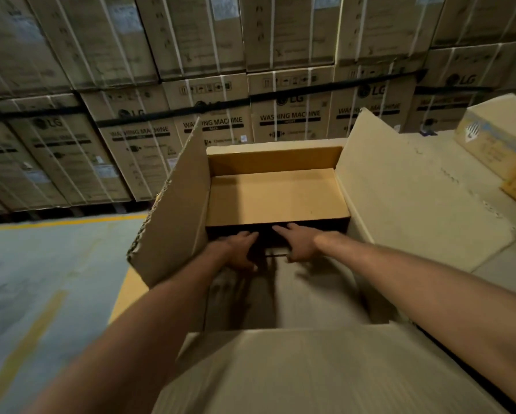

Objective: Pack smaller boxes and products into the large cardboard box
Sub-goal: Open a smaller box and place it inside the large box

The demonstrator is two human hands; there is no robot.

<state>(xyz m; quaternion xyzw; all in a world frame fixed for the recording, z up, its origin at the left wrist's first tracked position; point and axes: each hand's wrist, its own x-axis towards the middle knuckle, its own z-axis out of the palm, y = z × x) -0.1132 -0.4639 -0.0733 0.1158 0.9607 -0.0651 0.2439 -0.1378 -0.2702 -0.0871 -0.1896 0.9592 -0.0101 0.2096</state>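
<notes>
The large cardboard box stands open in front of me, with its left flap upright, its right flap leaning outward and its near flap folded toward me. A smaller brown box lies inside against the far wall, its flat top facing up. Both my arms reach down into the large box. My left hand and my right hand lie side by side with the fingers straight. Their fingertips are at the dark near edge of the smaller box. They rest on a blurred cardboard surface low in the box and grip nothing.
Strapped washing machine cartons are stacked as a wall behind. To the right lies flat cardboard, and on it a printed carton at the far right. On the left is grey floor with yellow lines.
</notes>
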